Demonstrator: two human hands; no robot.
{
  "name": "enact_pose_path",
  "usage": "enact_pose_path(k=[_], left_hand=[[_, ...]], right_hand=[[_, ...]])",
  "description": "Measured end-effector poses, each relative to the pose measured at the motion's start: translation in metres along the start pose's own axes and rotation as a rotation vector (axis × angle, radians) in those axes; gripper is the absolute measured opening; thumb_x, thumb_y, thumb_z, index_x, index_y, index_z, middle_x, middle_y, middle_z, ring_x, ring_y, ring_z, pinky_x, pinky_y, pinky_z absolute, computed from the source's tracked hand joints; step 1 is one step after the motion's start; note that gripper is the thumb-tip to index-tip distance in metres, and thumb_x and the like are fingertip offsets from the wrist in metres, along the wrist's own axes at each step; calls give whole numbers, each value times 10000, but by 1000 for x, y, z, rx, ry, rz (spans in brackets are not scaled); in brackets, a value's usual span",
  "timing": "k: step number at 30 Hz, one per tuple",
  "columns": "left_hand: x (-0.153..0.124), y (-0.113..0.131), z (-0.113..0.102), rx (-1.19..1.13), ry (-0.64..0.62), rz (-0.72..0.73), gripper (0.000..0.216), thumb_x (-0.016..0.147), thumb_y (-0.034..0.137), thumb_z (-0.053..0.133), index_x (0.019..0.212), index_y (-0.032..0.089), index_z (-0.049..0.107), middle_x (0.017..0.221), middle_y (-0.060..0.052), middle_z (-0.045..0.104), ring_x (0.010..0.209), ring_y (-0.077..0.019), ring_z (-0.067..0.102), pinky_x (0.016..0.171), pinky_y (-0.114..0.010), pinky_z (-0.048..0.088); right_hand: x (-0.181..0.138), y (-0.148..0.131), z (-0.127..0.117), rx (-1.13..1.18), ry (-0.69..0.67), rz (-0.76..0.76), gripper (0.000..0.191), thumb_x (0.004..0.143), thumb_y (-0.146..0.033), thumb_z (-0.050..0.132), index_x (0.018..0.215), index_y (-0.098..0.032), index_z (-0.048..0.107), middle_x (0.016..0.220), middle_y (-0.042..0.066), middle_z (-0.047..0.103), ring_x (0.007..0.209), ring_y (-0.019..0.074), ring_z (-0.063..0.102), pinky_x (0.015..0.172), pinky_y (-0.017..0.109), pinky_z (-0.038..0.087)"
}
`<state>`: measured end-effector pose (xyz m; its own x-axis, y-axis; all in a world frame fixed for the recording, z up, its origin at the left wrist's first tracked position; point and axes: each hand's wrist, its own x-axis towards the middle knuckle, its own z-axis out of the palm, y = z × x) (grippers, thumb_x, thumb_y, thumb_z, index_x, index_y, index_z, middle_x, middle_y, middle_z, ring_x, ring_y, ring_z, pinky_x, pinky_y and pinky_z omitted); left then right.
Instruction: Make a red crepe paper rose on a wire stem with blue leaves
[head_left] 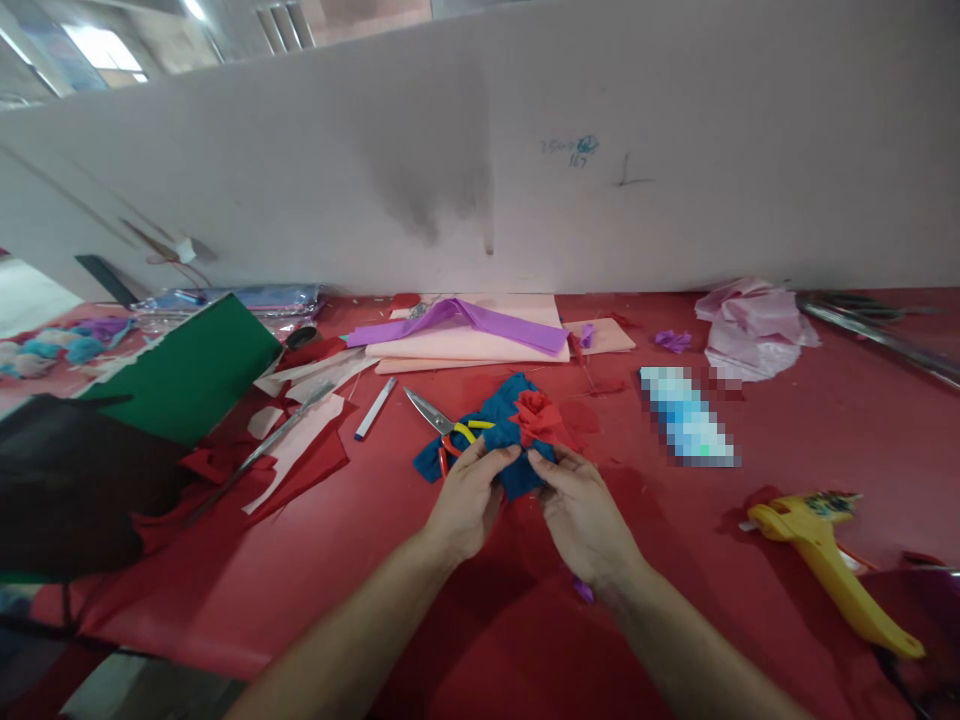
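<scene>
A strip of dark blue crepe paper [523, 482] is pinched between both of my hands in the middle of the table. My left hand [474, 495] grips its left part, thumb on top. My right hand [581, 505] holds its right part, the thumb close to the other thumb. A red paper flower [534, 415] sits at the top of the blue piece; my fingers hide how the two join. Just left of my hands lie scissors [439, 420] with yellow and red handles, partly over more blue material [429, 460].
A yellow glue gun [832, 570] lies at right, below a pixelated object [688, 415]. Purple paper [457, 318] rests on peach sheets [465, 350] at the back. A marker [375, 408], green board [195, 370] and red scraps [315, 465] are at left. A white partition [300, 190] stands behind.
</scene>
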<state>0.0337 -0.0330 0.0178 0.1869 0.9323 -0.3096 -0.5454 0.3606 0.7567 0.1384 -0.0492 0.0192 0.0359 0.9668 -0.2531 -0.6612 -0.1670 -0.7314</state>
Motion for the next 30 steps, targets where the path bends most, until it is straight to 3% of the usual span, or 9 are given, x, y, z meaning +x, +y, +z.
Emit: enact_pose_path(k=[7,14,18,24,30], left_hand=[[0,0,0,-18,-10,-1,74,698,175,704,740,235,696,796,23,669,779,-130,586,806,-248,447],[2,0,-1,-42,-10,-12,55,696,172,693,715,219,672,778,8,646,773,-141,572,821,-269,441],[3,0,-1,-40,-102,17,105,684,158,640,779,202,649,802,-9,633,787,-160,558,812,-294,431],[5,-1,-5,-6,-217,115,196,628,107,510,782,205,583,729,14,545,664,-143,472,671,-276,391],[6,-3,-6,71,-143,119,128,689,120,550,768,212,589,748,13,530,690,-138,467,690,-261,394]], right_hand=[[0,-1,0,-33,5,9,133,607,-278,771,718,-242,708,795,-1,728,800,179,644,799,316,465],[0,-2,0,-3,106,27,151,598,-271,788,719,-236,706,767,-15,716,781,164,636,790,293,466],[1,-1,-1,-22,133,-36,159,599,-274,796,725,-232,710,723,-20,708,709,150,621,705,269,464],[0,-4,-2,-19,193,-28,168,594,-278,801,715,-207,707,698,-16,700,616,129,584,597,250,436],[-1,-5,-1,-4,216,-2,170,573,-271,813,678,-195,704,639,-22,668,550,106,537,530,225,395]])
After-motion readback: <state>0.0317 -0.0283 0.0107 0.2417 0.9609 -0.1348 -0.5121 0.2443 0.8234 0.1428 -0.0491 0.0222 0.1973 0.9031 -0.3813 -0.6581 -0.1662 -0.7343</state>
